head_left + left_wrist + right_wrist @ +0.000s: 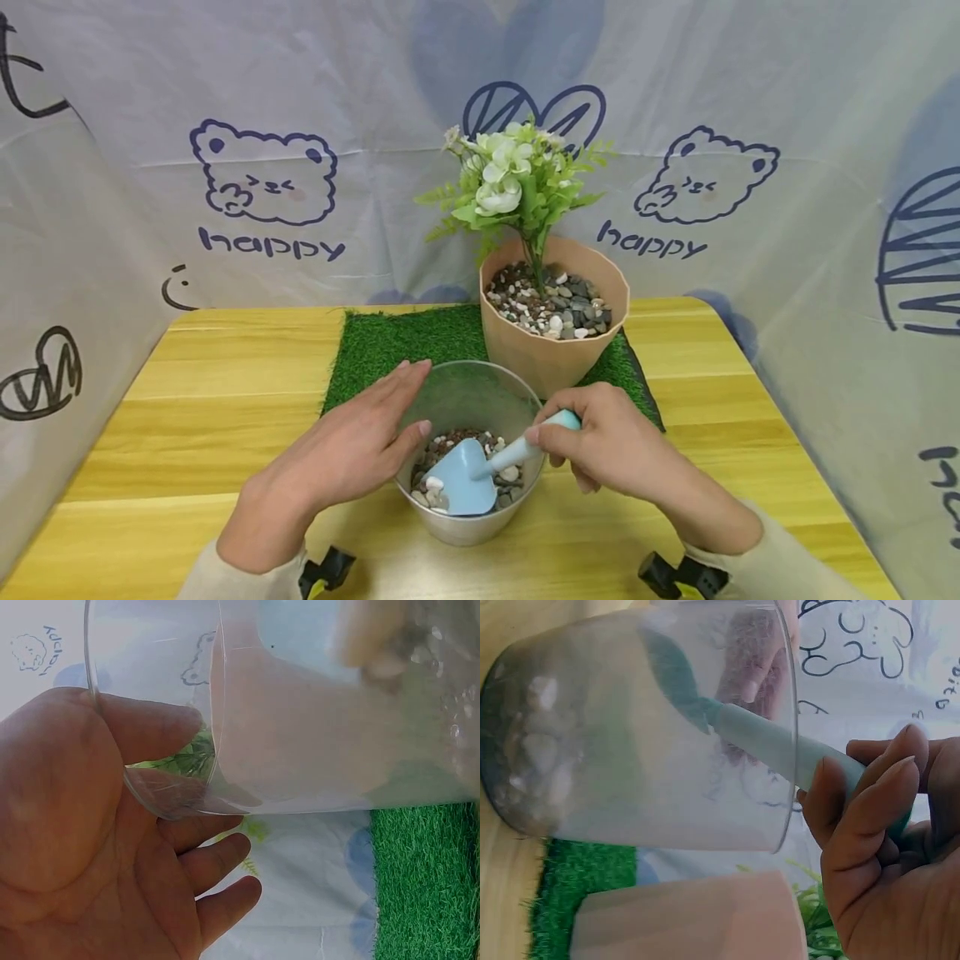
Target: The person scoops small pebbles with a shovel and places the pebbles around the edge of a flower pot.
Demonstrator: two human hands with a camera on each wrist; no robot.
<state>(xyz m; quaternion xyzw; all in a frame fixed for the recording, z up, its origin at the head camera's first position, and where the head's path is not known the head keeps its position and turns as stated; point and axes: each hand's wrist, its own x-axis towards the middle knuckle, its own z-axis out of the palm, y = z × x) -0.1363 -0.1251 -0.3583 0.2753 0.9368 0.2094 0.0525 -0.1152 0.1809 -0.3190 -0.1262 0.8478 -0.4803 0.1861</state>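
Observation:
In the head view my right hand [611, 437] grips the handle of a small light-blue hand trowel [461, 479], at the right rim of a clear plastic bucket [487, 379]. The blade slants down inside the bucket over mixed pebbles [512, 473], with pale stones [429, 493] by its left edge. My left hand [345, 454] rests at the left rim, fingers straight and thumb reaching over the opening. The left wrist view shows its thumb [150, 727] crossing the rim and the other fingers [214, 862] spread below. Curled fingers wrap the trowel handle [761, 742] in the right wrist view.
Behind the bucket, a peach planter [536, 358] holds pebbles and white artificial flowers [498, 171]. It stands on a green turf mat [408, 333] on the wooden table [187, 392]. A printed cloth [375, 75] hangs around the back and sides.

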